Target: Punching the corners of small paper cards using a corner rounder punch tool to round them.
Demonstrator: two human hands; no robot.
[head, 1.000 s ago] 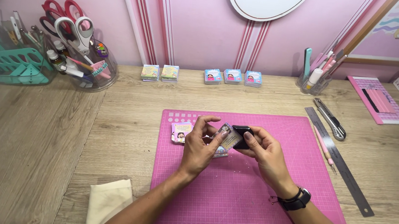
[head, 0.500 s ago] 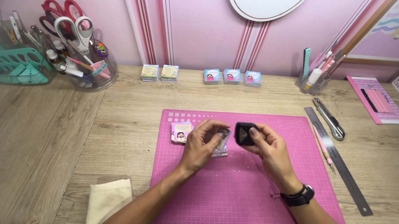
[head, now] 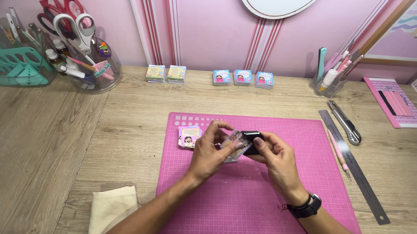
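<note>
Over the pink cutting mat, my left hand pinches a small printed card by its edge. My right hand grips a small black tool whose end meets the card's corner. The two hands touch each other above the mat's upper middle. Just left of my left hand, a small stack of printed cards lies on the mat.
Small card stacks line the back of the wooden desk. A clear tub with scissors and a teal rack stand at back left. A metal ruler, a knife, a pen cup sit right. A cream cloth lies front left.
The hands came apart half a second ago, the black tool held away from the card; now they are together again, with the tool at the card's corner.
</note>
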